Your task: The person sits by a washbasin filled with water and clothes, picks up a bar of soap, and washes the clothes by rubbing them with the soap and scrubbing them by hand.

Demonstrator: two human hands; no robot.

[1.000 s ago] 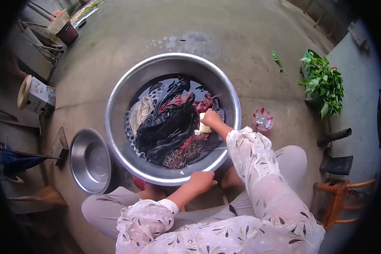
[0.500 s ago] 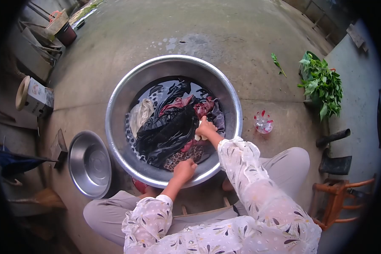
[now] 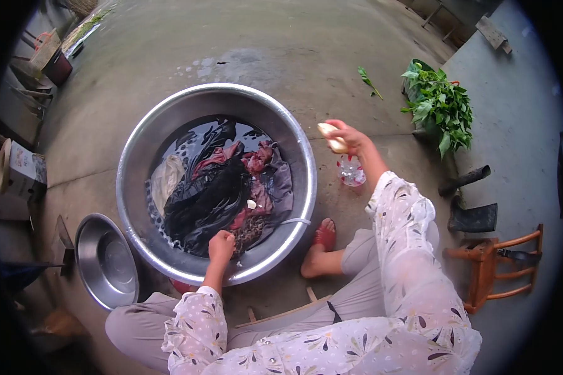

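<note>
Since the earlier frame, the right hand [image 3: 353,139] has lifted out of the large metal basin [image 3: 216,100], and the pale block [image 3: 337,145] has gone with it. Taking the basin as the clock, that hand now hangs between two and three o'clock, outside the rim, its fingers wrapped around the block. Just below it in view, at three o'clock, stands a clear container with red marks [image 3: 353,175]; whether the block is right over it or only near, I cannot tell. The left hand [image 3: 221,244] has also shifted, from about half past five to six o'clock, and is curled into a loose fist inside the near rim, just beside the leopard-print cloth [image 3: 251,232]; whether it pinches any fabric is hidden.

Dark wet cloths [image 3: 209,203] lie heaped in the water, with a small pale chip [image 3: 251,204] on them towards four o'clock. A smaller basin [image 3: 114,261] sits at eight o'clock.

My reading is that the step in hand is moving the block clear of the wet load. From here the right hand needs a firm hold, since the block looks slippery, and a controlled release wherever it goes down.
</note>
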